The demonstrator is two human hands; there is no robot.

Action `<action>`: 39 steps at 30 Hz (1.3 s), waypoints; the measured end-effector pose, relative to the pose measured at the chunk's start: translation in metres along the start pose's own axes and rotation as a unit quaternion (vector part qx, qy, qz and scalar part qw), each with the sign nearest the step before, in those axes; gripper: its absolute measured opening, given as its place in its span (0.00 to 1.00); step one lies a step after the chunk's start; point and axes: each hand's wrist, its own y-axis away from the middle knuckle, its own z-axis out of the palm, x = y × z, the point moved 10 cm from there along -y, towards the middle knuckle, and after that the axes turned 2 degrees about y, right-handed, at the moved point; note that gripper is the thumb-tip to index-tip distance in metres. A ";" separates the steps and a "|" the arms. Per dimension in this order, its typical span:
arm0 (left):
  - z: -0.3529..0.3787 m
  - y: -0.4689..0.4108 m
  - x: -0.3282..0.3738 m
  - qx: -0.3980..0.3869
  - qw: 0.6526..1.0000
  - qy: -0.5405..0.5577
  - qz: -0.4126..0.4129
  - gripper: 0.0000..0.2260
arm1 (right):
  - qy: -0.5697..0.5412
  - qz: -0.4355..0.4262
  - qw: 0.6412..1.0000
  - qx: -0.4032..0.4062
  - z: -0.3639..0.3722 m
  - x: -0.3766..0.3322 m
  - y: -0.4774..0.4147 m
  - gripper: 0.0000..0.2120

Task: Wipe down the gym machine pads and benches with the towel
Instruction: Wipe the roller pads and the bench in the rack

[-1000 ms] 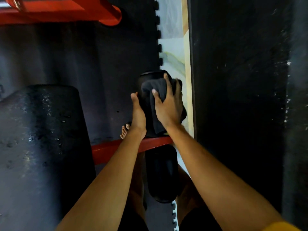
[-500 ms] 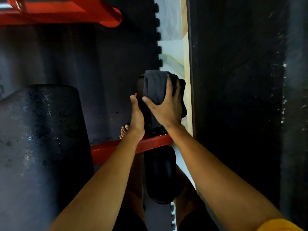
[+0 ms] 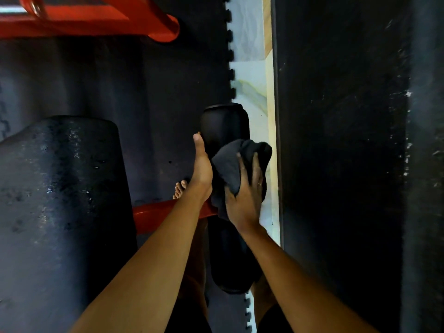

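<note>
A black roller pad (image 3: 224, 126) on a red bar (image 3: 153, 212) stands in the middle of the view. My right hand (image 3: 245, 198) grips a bunched dark grey towel (image 3: 230, 164) and presses it against the near right side of the roller pad. My left hand (image 3: 201, 169) rests flat along the pad's left side, thumb up and fingers straight. A second black roller pad (image 3: 230, 260) continues below the red bar, partly hidden by my forearms. A wide black bench pad (image 3: 60, 188) lies at the left.
A red machine frame (image 3: 96, 18) crosses the top left. Black floor mats (image 3: 144, 92) with toothed edges cover the ground, and a pale tile strip (image 3: 249, 68) runs up the middle. A dark wall (image 3: 336, 140) stands close on the right. My bare toes (image 3: 180, 191) show beneath my left wrist.
My right hand has drawn the towel back from the far end of the roller pad towards me, and the towel is now bunched. The left hand has stayed on the pad's side.
</note>
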 end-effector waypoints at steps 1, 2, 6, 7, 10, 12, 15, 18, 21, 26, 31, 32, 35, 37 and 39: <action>-0.005 -0.001 -0.004 0.026 1.000 0.002 -0.001 0.40 | -0.008 0.001 1.000 0.004 -0.001 0.000 -0.006 0.35; -0.006 -0.002 -0.006 0.042 0.999 -0.006 0.008 0.39 | -0.014 0.009 1.000 0.009 -0.004 -0.003 -0.021 0.34; 0.009 0.011 0.006 0.073 0.992 -0.085 0.056 0.46 | -0.037 0.026 0.999 0.006 -0.011 -0.027 -0.121 0.33; 0.012 0.019 0.010 0.074 0.990 -0.107 0.062 0.43 | -0.046 0.024 0.999 0.010 -0.011 -0.031 -0.136 0.32; 0.006 0.023 0.015 0.056 0.988 -0.103 0.102 0.36 | -0.030 -0.005 0.999 0.012 -0.010 -0.036 -0.125 0.33; -0.008 0.016 0.017 0.075 0.989 -0.091 0.093 0.36 | 0.031 -0.037 0.999 0.011 -0.008 -0.030 -0.086 0.34; -0.026 0.008 0.018 0.101 0.992 -0.049 0.061 0.28 | 0.062 -0.061 0.996 0.010 0.002 -0.011 -0.017 0.35; -0.024 -0.001 0.015 0.073 0.995 -0.038 0.058 0.27 | 0.048 -0.053 0.997 0.005 0.004 0.002 0.010 0.34; -0.010 0.006 0.012 0.060 0.997 -0.030 0.039 0.31 | 0.064 -0.036 0.997 0.010 -0.002 -0.015 -0.041 0.33; 0.002 0.023 -0.001 0.071 0.990 -0.107 0.059 0.45 | 0.031 0.032 0.999 0.004 -0.011 -0.042 -0.136 0.31; -0.004 0.024 0.006 0.060 0.995 -0.035 0.077 0.24 | 0.063 -0.037 0.997 -0.012 -0.002 -0.021 -0.059 0.36; -0.009 0.019 0.006 0.072 0.995 -0.022 0.070 0.21 | 0.078 -0.051 0.995 -0.017 0.003 -0.015 -0.033 0.37; -0.025 0.003 0.011 0.093 0.995 -0.021 0.038 0.26 | 0.082 -0.061 0.995 -0.019 0.010 -0.001 0.022 0.37; -0.028 -0.005 0.010 0.085 0.996 -0.027 0.028 0.30 | 0.064 -0.045 0.997 -0.024 0.009 0.000 0.016 0.36; -0.020 -0.003 0.008 0.077 0.997 -0.004 0.024 0.28 | 0.065 -0.022 0.998 -0.010 0.004 -0.011 -0.018 0.35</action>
